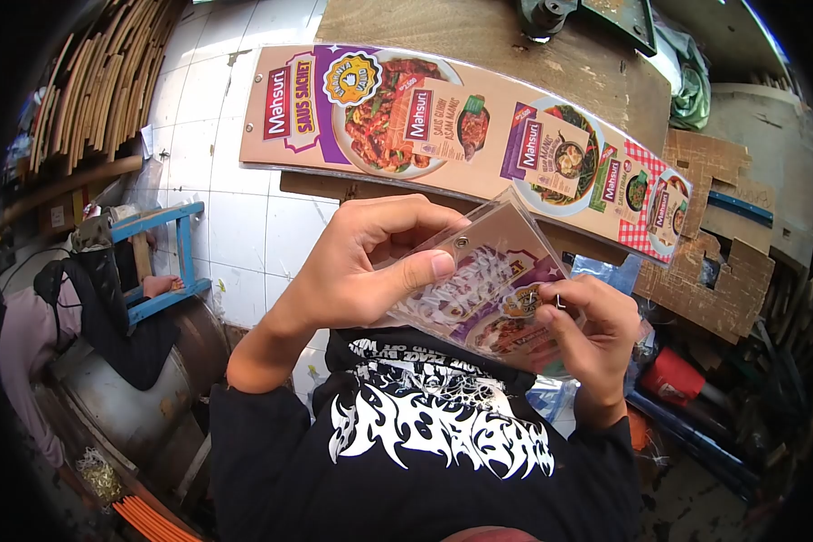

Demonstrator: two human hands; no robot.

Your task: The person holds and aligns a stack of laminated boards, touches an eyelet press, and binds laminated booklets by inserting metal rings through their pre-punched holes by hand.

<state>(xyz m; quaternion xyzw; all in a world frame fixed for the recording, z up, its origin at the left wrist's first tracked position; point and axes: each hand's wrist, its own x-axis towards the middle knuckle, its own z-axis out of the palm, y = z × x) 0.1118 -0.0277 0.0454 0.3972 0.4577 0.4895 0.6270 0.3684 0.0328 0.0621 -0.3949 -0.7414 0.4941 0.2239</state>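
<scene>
My left hand (370, 262) is closed on the upper corner of a clear-covered printed sign (488, 294), thumb on the front and fingers behind. A metal eyelet (462, 242) sits in the sign's corner near my thumb. My right hand (596, 334) pinches a small shiny metal piece (557, 302) between thumb and index finger, over the sign's right edge. Its exact kind is too small to tell. Beyond my hands, a long printed sign (474, 135) with "Mahsuri" sauce packets lies across the wooden board, apart from both hands.
A wooden board (388, 25) supports the long sign. Cut brown sheets (709, 280) lie at the right. A blue frame (183, 257) and a metal drum (149, 370) stand at the left, below stacked wooden strips (99, 81). A bare foot (161, 285) shows beside the frame.
</scene>
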